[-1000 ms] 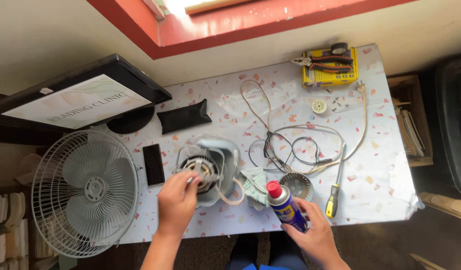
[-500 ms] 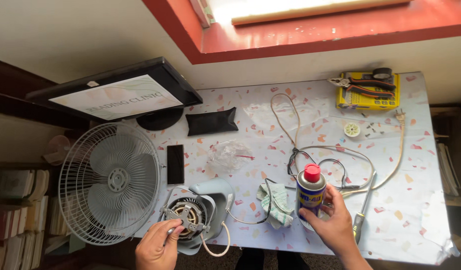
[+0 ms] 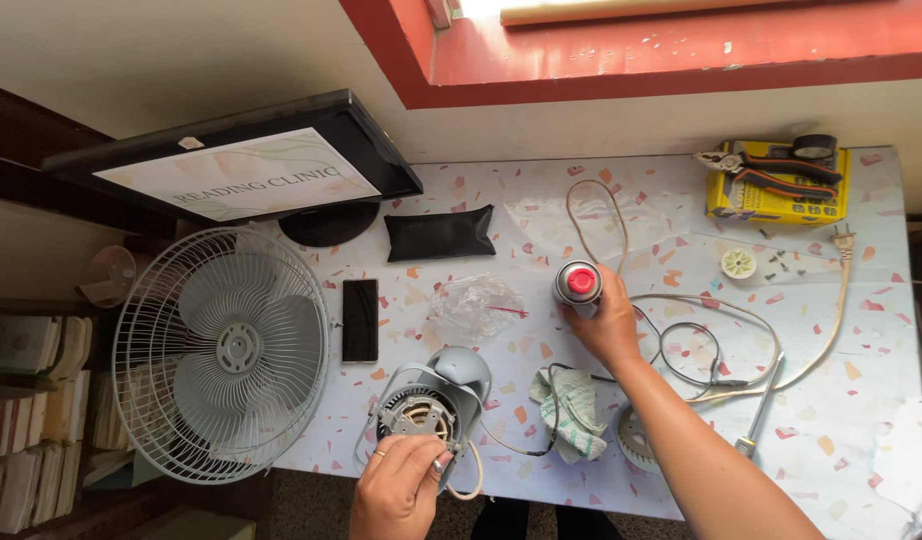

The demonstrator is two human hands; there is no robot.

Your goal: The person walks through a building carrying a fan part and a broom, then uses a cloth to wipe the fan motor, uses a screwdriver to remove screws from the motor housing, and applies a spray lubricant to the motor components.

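While the right hand (image 3: pixel 609 325) wraps around one spray can (image 3: pixel 578 287), which stands upright with a red cap on the table near its middle, the left hand (image 3: pixel 399 490) pinches with closed fingertips at the one fan motor (image 3: pixel 421 412) at the near edge. The motor sits in a grey housing, its copper windings exposed, a pale cord trailing from it. Just right of it lies one crumpled cloth (image 3: pixel 571 412). Also present: one fan guard with blades (image 3: pixel 221 350), one black phone (image 3: pixel 360 319), one clear plastic bag (image 3: pixel 473 306), one screwdriver (image 3: pixel 760 408), one yellow box (image 3: pixel 778 187) carrying pliers. The table (image 3: pixel 881 400) has a speckled terrazzo pattern and stands below a red window sill (image 3: pixel 681 50).
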